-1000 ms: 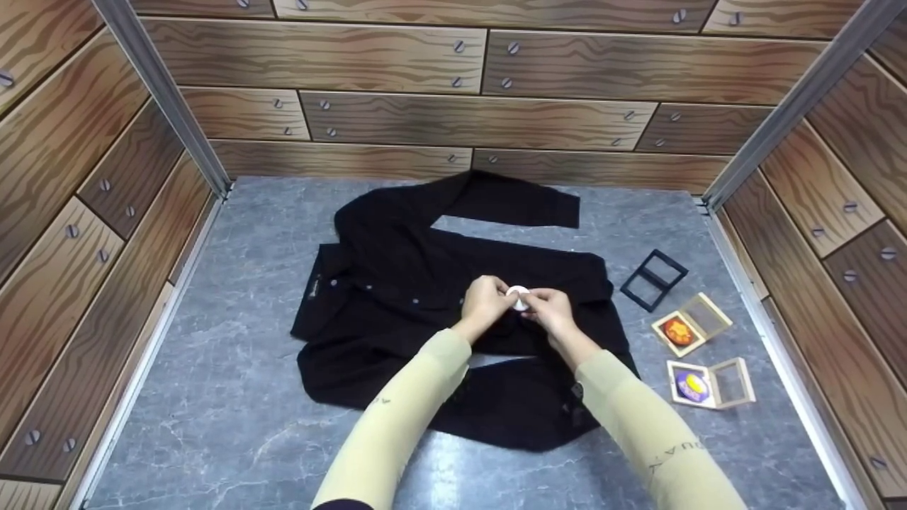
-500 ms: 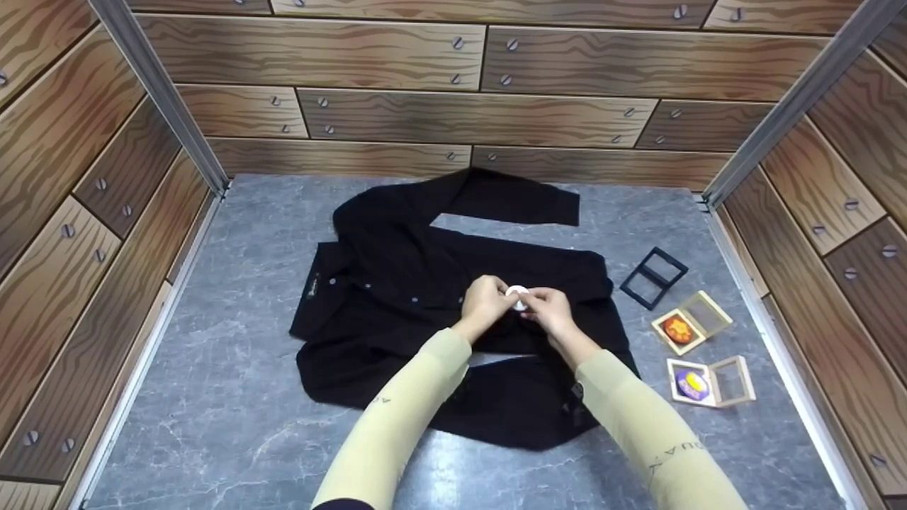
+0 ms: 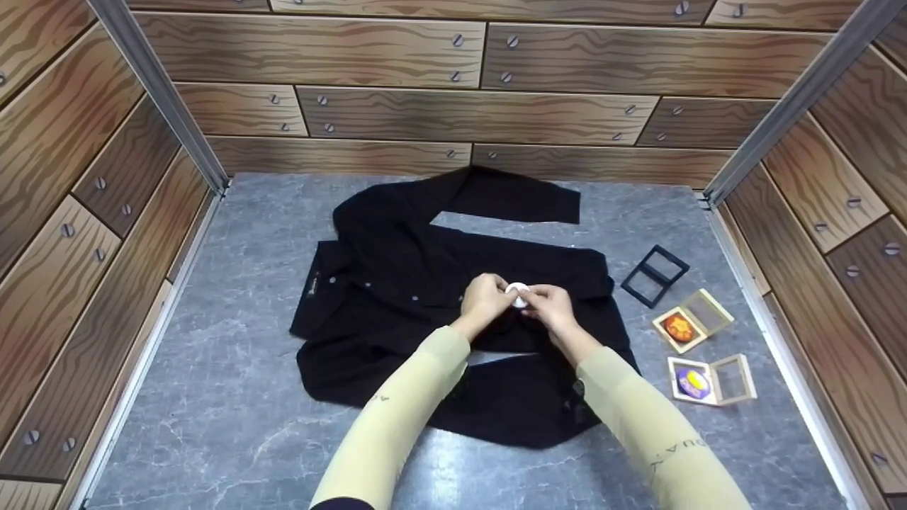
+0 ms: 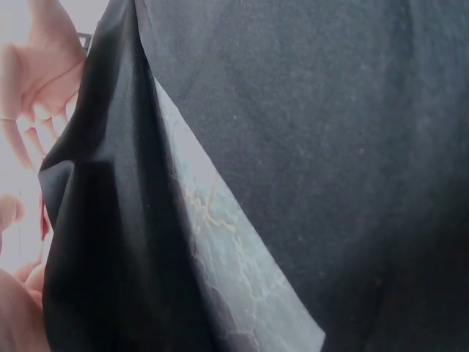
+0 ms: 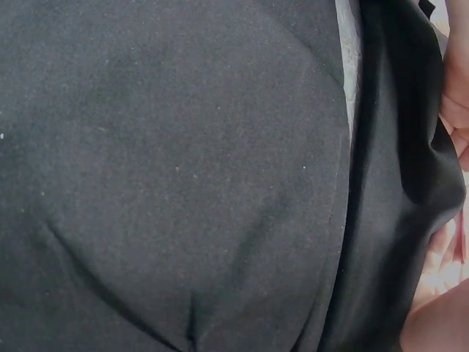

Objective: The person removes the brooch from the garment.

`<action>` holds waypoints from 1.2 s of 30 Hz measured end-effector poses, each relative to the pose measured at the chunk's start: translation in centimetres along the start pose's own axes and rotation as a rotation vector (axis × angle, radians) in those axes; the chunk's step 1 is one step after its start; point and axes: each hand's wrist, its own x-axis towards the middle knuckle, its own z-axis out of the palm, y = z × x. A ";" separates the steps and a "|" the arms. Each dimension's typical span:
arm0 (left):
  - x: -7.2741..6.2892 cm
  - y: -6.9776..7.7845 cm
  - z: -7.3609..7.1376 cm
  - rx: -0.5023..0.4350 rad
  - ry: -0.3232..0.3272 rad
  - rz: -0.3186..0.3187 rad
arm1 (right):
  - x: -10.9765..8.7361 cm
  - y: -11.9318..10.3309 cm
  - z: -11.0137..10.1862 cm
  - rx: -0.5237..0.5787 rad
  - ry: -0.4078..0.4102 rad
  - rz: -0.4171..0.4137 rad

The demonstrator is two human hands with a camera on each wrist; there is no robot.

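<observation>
A black shirt [image 3: 386, 241] lies spread out, its collar toward the left and one sleeve stretched along the back. Over its lower front, my left hand [image 3: 485, 299] and right hand [image 3: 554, 310] meet at a small white round disc [image 3: 518, 290]. Thumbs and fingers of both hands pinch the disc from either side. Its underside and most fingertips are hidden. In the left wrist view, a raised fold of the shirt [image 4: 110, 191] partly hides the fingers. The right wrist view shows mostly shirt cloth [image 5: 183, 161], with parts of the hands at the right edge.
To the right lie an open black two-window frame [image 3: 655, 276], an open wooden case [image 3: 691, 322] holding an orange round piece, and another open case [image 3: 711, 380] with a purple and yellow one. Wood-patterned walls [image 3: 397, 117] enclose the grey marbled surface [image 3: 234, 340].
The hands stay at the same spot with the disc between them; its white face shows slightly more above the fingers. The shirt and cases remain in place, while the head view shifts slightly.
</observation>
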 end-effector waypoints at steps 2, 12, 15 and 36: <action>0.0 -0.1 0.0 -0.004 -0.001 0.009 | 0.0 0.0 -0.1 0.017 0.005 0.005; 0.0 -0.4 -0.1 -0.042 0.016 0.069 | -0.1 -0.3 -0.5 0.022 0.004 0.002; 0.1 -0.4 0.0 -0.040 0.015 0.059 | 0.0 -0.4 -0.6 0.010 0.006 0.010; -0.2 -0.9 0.1 -0.025 0.027 0.044 | 0.0 -0.1 -1.5 0.019 -0.009 0.047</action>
